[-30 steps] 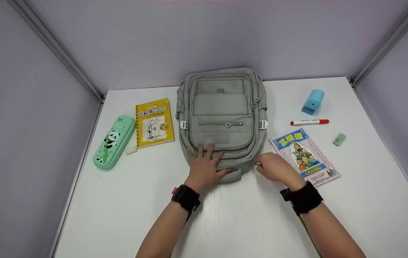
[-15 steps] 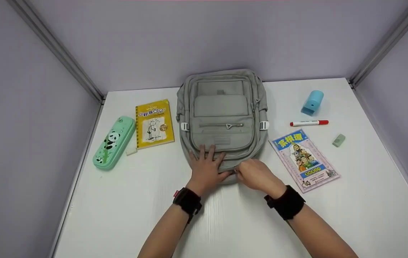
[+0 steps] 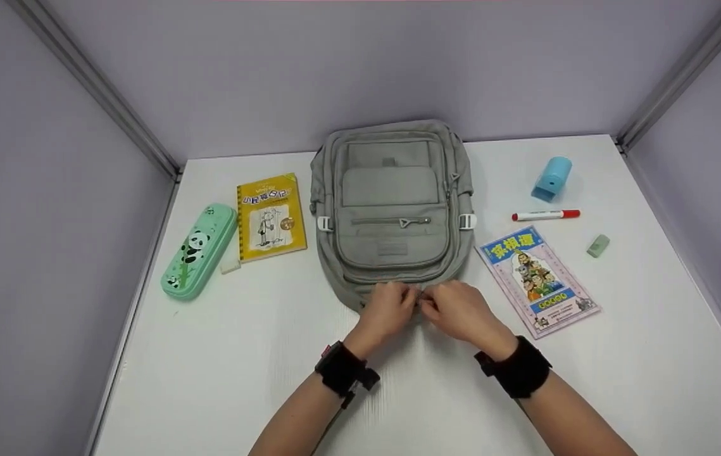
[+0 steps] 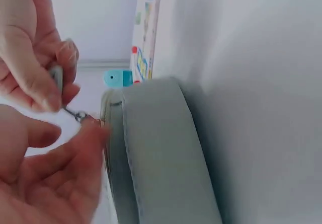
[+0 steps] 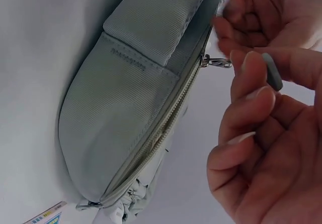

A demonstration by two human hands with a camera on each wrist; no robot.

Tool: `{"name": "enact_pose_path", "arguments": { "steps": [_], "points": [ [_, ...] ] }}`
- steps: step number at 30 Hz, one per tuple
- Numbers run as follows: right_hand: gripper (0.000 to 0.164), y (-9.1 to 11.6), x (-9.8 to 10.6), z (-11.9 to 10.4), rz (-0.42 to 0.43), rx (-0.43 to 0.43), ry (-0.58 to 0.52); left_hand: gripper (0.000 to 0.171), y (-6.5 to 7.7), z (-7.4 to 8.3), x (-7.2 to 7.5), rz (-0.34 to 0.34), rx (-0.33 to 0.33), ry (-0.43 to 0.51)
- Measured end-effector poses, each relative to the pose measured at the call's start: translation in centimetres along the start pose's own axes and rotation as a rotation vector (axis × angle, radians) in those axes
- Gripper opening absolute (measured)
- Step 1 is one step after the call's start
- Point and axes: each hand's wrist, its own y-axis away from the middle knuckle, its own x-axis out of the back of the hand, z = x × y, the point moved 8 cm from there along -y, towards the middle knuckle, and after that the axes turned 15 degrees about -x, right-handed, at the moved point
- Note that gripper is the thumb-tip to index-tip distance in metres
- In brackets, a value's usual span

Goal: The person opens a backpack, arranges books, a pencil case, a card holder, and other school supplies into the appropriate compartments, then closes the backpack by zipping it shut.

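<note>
A grey backpack point(image 3: 392, 190) lies on its back on the white table, front pockets up, against the rear wall. My right hand point(image 3: 458, 310) pinches a zipper pull point(image 5: 271, 72) between thumb and index finger. Its metal slider point(image 5: 216, 62) sits on the bag's near-edge zipper, which gapes along the right side in the right wrist view. Beside it, my left hand point(image 3: 388, 307) has curled fingers at the backpack's edge, gripping it close to the slider. In the left wrist view those fingertips are blurred, so the exact hold is partly hidden.
Left of the bag lie a yellow notebook point(image 3: 271, 218), a green panda pencil case point(image 3: 199, 253) and a small white eraser point(image 3: 230, 266). To its right are a comic-style booklet point(image 3: 537, 278), red marker point(image 3: 547, 215), blue sharpener point(image 3: 551, 178) and green eraser point(image 3: 598, 246).
My right hand has slid the zipper pull leftward along the bag's near edge to the middle. My left hand has lifted from lying flat on the bag and curled beside it.
</note>
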Motion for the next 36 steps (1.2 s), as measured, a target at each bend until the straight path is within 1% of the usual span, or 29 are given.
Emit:
{"name": "enact_pose_path", "arguments": {
  "steps": [2,4,6,7,8,10,12,13,15,17,18,20,22,26,28,32,36],
  "points": [
    [0.025,0.2,0.0,-0.3,0.017,0.026,-0.012,0.046,0.1,-0.8,-0.9,-0.046,0.112,0.147],
    [0.015,0.4,-0.3,-0.6,0.014,0.063,-0.013,0.043,0.2,-1.5,-1.5,-0.053,0.205,0.281],
    [0.006,0.6,-0.7,-1.0,-0.015,0.111,-0.01,0.036,0.2,-2.0,-1.6,-0.036,0.254,0.341],
    [0.004,0.8,-0.9,-1.1,-0.04,0.131,-0.013,0.033,0.2,-2.2,-1.6,-0.03,0.263,0.355],
    [0.006,0.9,-1.1,-1.2,-0.069,0.149,-0.018,0.03,0.3,-2.4,-1.6,-0.031,0.266,0.352],
    [0.009,1.0,-1.3,-1.2,-0.115,0.172,-0.036,0.028,0.2,-2.4,-1.4,-0.045,0.246,0.296],
    [0.008,0.8,-1.1,-1.0,-0.112,0.178,-0.05,0.027,0.1,-2.1,-1.2,-0.067,0.202,0.197],
    [0.007,0.6,-0.9,-0.9,-0.087,0.179,-0.051,0.028,0.0,-2.0,-1.1,-0.079,0.184,0.143],
    [0.006,0.0,-0.1,-0.5,0.003,0.185,-0.037,0.031,0.0,-1.6,-0.9,-0.099,0.149,0.009],
    [0.011,-0.6,0.5,-0.1,0.095,0.189,-0.007,0.032,0.0,-1.2,-0.8,-0.111,0.124,-0.115],
    [0.014,-1.0,0.7,0.1,0.13,0.195,0.012,0.032,0.0,-1.1,-0.7,-0.115,0.119,-0.161],
    [0.019,-1.6,0.5,0.4,0.158,0.207,0.048,0.032,0.0,-0.7,-0.7,-0.115,0.09,-0.245],
    [0.019,-2.1,0.1,0.7,0.136,0.212,0.069,0.029,0.1,-0.3,-0.7,-0.108,0.047,-0.329],
    [0.005,-2.9,-1.1,1.5,0.045,0.189,0.057,0.026,0.3,0.6,-0.5,-0.09,-0.039,-0.49],
    [0.001,-3.1,-1.4,1.9,-0.004,0.179,0.037,0.026,0.4,0.7,-0.4,-0.096,-0.051,-0.552],
    [0.005,-3.1,-1.9,2.2,-0.087,0.196,0.016,0.03,0.5,0.9,-0.1,-0.109,-0.066,-0.62],
    [0.006,-3.0,-2.1,2.3,-0.103,0.21,0.024,0.032,0.8,1.1,0.1,-0.099,-0.098,-0.651]
  ]
}}
